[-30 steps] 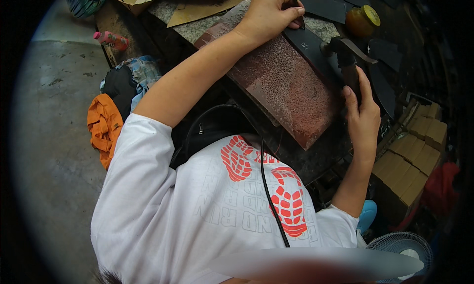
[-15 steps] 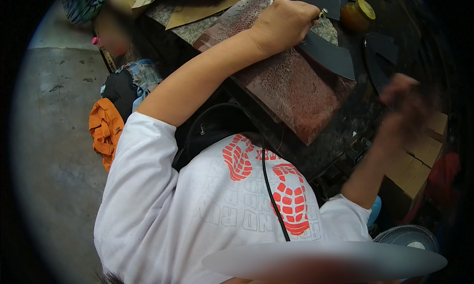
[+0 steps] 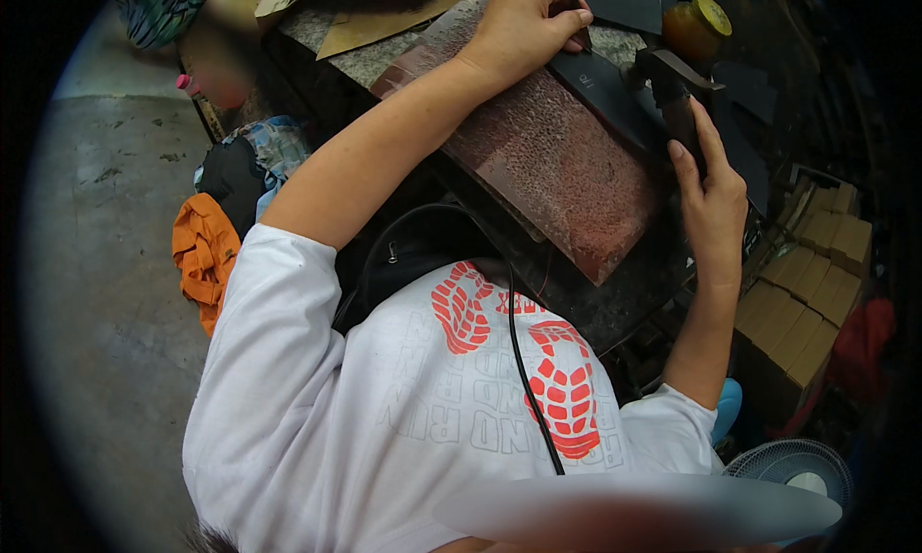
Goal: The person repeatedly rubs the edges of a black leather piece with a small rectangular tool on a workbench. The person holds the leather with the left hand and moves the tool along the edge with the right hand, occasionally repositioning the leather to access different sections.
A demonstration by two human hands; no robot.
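Black sheet piece (image 3: pixel 600 94): lies along the far right edge of the reddish-brown board (image 3: pixel 562 173). Left hand (image 3: pixel 519 34): my thumb and fingers are pinched together on a slim dark tool (image 3: pixel 575 3), low end near the sheet; contact unclear. Right hand (image 3: pixel 714 196): my fingers are curled round the handle of a hammer (image 3: pixel 680 121), head near the sheet's right side. Amber jar (image 3: pixel 690 31) stands beyond the hammer.
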